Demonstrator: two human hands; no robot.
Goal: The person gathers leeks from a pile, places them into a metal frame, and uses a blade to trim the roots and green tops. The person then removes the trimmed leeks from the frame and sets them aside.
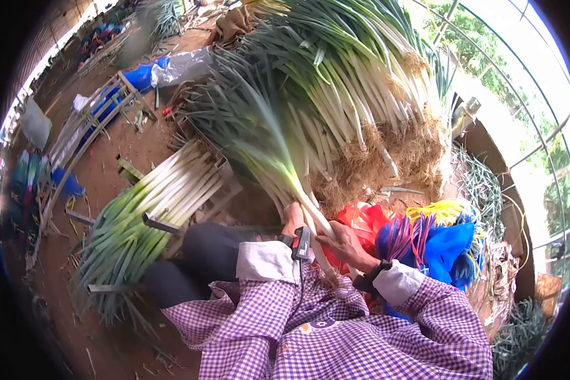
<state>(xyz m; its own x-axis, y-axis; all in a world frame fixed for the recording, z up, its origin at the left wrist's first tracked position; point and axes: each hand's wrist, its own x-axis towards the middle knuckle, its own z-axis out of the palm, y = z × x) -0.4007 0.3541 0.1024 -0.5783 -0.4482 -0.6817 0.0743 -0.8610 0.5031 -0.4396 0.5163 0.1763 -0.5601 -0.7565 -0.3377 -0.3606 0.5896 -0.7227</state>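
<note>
Two leeks lie across my hands, their white stalks toward me and their green tops pointing away over the pile. Closed around the white stalks is my right hand. My left hand grips beside it at the stalks, its fingers partly hidden. The roots of one leek hang down near my lap. Just beyond my hands rises a large heap of leeks with brown roots facing right.
Trimmed leeks lie in a metal-framed rack at my left. Red plastic and a blue bag with purple and yellow ties sit by my right arm. A bamboo frame stands farther left. Leaf scraps litter the dirt floor.
</note>
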